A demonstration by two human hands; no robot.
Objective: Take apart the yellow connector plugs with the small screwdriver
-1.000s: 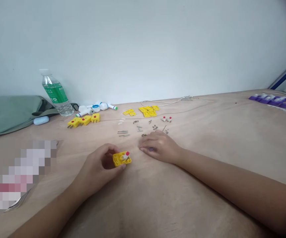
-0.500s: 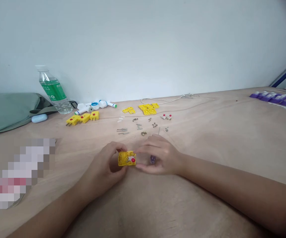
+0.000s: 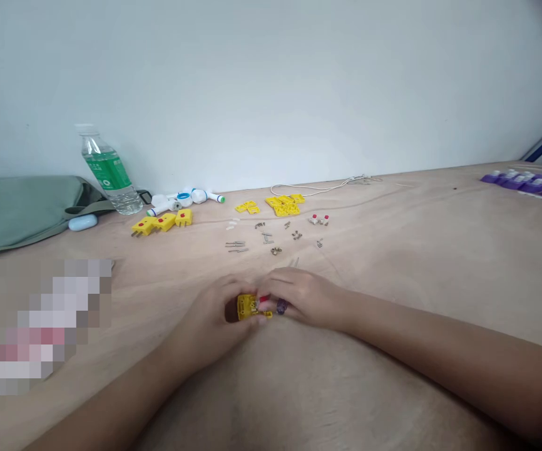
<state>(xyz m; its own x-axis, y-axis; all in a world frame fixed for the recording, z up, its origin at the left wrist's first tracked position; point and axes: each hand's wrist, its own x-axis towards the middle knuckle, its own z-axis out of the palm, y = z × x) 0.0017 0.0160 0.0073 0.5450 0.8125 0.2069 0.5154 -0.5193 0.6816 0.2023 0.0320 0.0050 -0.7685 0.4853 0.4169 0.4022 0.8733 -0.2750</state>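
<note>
My left hand (image 3: pixel 214 319) is closed around an open yellow plug housing (image 3: pixel 246 307), its thumb and fingers on the near and far edges. Inside the housing some small parts show, too small to name. At its right end, the fingertips of my right hand (image 3: pixel 299 297) are on a red rocker switch (image 3: pixel 264 299), which looks tilted. Tucked in the same hand is a screwdriver (image 3: pixel 281 306) with a dark purple handle, its thin shaft poking out beyond the knuckles. The right fingers partly hide the switch and the housing.
Beyond my hands lie small piles of screws (image 3: pixel 276 250), metal pins (image 3: pixel 236 245), red-and-white switches (image 3: pixel 318 219) and yellow covers (image 3: pixel 283 205). Finished-looking yellow plugs (image 3: pixel 164 221), a water bottle (image 3: pixel 111 175) and a green bag (image 3: pixel 22 213) stand left; purple items (image 3: pixel 529 181) sit far right.
The red switch lay flat in the housing before; now it is tilted at my right fingertips. My right fingers have closed in on the housing's right end. The view has shifted slightly.
</note>
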